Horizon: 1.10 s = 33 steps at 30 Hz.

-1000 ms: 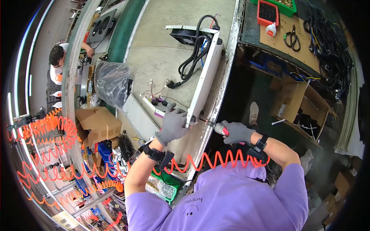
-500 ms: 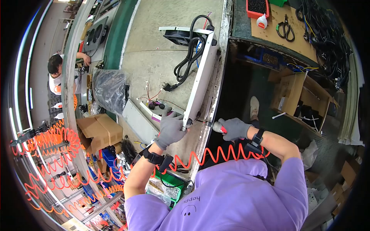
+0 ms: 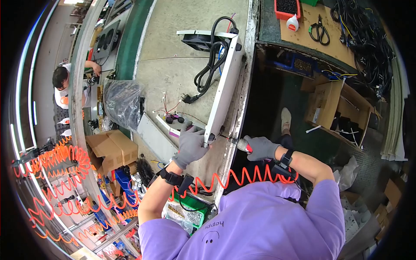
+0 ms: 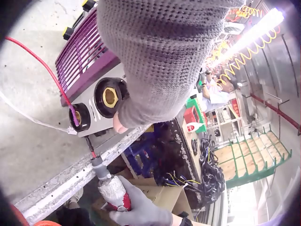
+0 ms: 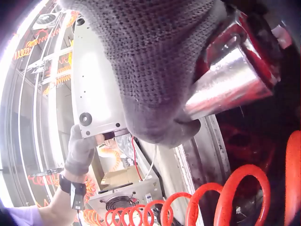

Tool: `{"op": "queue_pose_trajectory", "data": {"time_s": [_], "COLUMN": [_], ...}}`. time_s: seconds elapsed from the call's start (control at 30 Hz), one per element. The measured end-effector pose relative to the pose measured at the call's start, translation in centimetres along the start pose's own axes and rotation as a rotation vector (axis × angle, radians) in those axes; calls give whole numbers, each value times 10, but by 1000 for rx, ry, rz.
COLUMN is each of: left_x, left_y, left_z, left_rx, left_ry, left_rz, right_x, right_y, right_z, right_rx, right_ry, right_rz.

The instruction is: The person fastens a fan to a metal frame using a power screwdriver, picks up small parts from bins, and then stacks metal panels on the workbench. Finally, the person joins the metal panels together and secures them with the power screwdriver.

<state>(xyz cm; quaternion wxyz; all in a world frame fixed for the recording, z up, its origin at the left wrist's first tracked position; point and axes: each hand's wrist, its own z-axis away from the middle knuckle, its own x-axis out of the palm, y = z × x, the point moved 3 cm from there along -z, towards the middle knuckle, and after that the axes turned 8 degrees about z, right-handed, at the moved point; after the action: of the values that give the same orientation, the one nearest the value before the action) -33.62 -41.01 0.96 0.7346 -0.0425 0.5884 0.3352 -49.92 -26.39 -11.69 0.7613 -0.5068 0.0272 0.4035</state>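
Note:
A long white metal housing (image 3: 225, 89) stands on edge on the bench, a black fan (image 3: 195, 41) at its far end. My gloved left hand (image 3: 192, 145) grips its near end. In the left wrist view this end carries black round sockets (image 4: 110, 97) with brass-coloured nuts and a purple grille (image 4: 82, 54). My gloved right hand (image 3: 260, 148) holds a red and silver power screwdriver (image 4: 112, 190). Its dark bit (image 4: 89, 145) points up at the end panel, right by the smaller socket (image 4: 79, 117). In the right wrist view the tool's metal body (image 5: 230, 84) lies under my glove.
A black power cord (image 3: 208, 71) loops over the housing. A flat grey panel (image 3: 157, 138) and thin wires lie left of it. An orange coiled hose (image 3: 234, 178) crosses before my body. Scissors (image 3: 320, 32) and a red bin (image 3: 287, 8) sit at the right.
The head view has shifted a little. My right hand with the screwdriver has come slightly left, closer to the housing's end. My left hand keeps its grip there.

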Motion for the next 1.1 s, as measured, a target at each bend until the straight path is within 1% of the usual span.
{"op": "queue_pose_trajectory", "data": {"time_s": [0.27, 0.33, 0.57, 0.63, 0.9, 0.97, 1.03, 1.1], "left_x": [-2, -3, 0, -2, -3, 0, 0, -3], "left_y": [2, 3, -1, 1, -2, -2, -2, 2], "left_z": [-1, -1, -1, -2, -3, -2, -1, -2], "left_rx": [-17, -27, -16, -57, -4, -8, 1, -6], "left_ry": [-20, -49, -6, -46, -24, -28, 26, -3], "left_rz": [-13, -38, -25, -20, -11, -1, -23, -45], "right_x": [4, 2, -3, -4, -9, -12, -17, -21], "right_y": [1, 0, -1, -2, -3, -8, -18, -25], "right_z": [-2, -2, -3, -3, 3, 10, 22, 31], "right_rx": [-14, -10, 1, -6, -17, -5, 0, -11], "right_ry": [26, 22, -4, 1, 27, 22, 16, 20], "right_rz": [18, 17, 22, 22, 63, 9, -12, -49]}}
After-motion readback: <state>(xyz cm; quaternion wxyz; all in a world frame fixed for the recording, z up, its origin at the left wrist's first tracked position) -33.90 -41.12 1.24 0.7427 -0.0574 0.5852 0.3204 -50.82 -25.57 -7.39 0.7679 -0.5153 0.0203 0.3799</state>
